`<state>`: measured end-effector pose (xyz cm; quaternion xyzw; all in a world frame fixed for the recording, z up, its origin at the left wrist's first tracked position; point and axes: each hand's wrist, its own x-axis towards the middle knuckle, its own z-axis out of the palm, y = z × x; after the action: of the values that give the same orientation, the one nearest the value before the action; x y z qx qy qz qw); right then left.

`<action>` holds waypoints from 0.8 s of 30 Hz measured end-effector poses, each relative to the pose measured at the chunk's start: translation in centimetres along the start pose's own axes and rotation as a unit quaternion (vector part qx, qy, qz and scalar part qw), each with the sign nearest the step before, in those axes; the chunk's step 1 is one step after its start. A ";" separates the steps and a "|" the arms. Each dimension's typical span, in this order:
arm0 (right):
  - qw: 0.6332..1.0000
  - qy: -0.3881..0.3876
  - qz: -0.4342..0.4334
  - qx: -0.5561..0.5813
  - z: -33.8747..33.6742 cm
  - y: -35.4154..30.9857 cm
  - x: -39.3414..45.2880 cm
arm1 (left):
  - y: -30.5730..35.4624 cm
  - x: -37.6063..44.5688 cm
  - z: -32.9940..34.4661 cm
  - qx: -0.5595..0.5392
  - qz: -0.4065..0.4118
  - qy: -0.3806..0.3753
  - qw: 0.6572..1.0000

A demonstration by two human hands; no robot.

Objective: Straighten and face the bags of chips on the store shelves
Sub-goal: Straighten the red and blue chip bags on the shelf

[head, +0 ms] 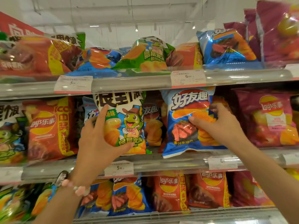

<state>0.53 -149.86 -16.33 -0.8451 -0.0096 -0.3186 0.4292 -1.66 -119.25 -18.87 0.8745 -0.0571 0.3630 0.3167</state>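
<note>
On the middle shelf stands a white-and-green chip bag with a cartoon frog (pixel 124 120), upright and facing me. My left hand (pixel 98 136) grips its lower left side, thumb up along the front. Right of it a blue chip bag with a steak picture (pixel 182 126) stands upright, slightly tilted. My right hand (pixel 221 122) holds that blue bag's right edge, thumb on the front and fingers behind. Between the two bags a red bag (pixel 153 122) sits further back.
The top shelf carries slumped bags: red (pixel 38 55), blue (pixel 98 62), green (pixel 145 55), another blue (pixel 226 47). Red Lay's bags (pixel 50 128) stand left, magenta Lay's bags (pixel 265 117) right. The shelf rail (pixel 169 164) bears price tags. More bags fill the bottom shelf (pixel 171 191).
</note>
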 end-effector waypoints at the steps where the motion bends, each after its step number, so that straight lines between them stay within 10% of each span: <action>1: 1.000 -0.006 -0.007 -0.005 0.8 -0.6 0.0 | -0.6 0.0 -0.5 0.010 -0.004 0.006 1.000; 24: 0.996 -0.054 0.057 0.037 16.0 -3.1 -1.2 | -8.2 -1.9 -7.4 -0.085 0.028 -0.061 0.994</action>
<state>7.18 -135.89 -21.56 -0.8436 0.0038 -0.2467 0.4770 -4.78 -108.58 -20.43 0.8630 -0.1317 0.3114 0.3754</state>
